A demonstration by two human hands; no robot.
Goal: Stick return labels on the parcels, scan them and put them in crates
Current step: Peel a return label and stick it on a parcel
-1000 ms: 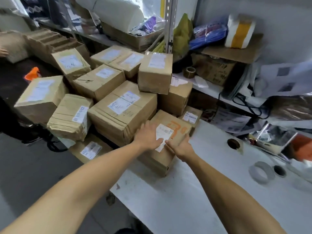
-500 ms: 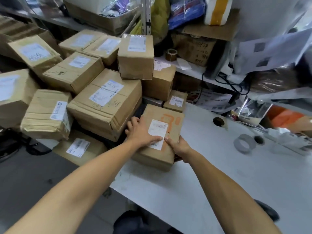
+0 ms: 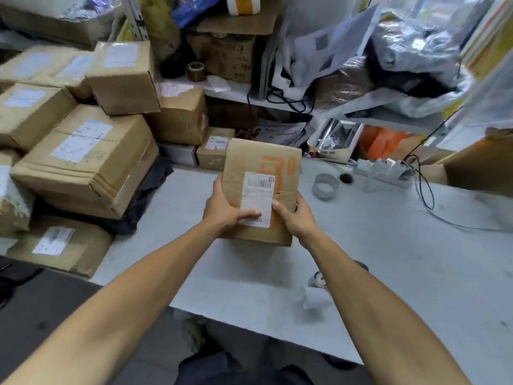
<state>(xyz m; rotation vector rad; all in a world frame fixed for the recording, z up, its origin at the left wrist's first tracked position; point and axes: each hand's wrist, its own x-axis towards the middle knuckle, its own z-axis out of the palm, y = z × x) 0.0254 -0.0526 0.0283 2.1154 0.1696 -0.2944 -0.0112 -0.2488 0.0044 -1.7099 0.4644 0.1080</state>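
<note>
hands [image 3: 261,215] gripping flat cardboard parcel [image 3: 261,162]

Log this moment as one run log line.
step: label stuck | parcel: held over table | left hand, right hand: gripping parcel | next: scan

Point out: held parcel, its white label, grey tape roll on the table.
Held parcel [image 3: 258,154]: head view, bare cardboard near its top edge.
White label [image 3: 257,195]: head view, middle of the sticker.
Grey tape roll [image 3: 325,187]: head view, its outer rim.
</note>
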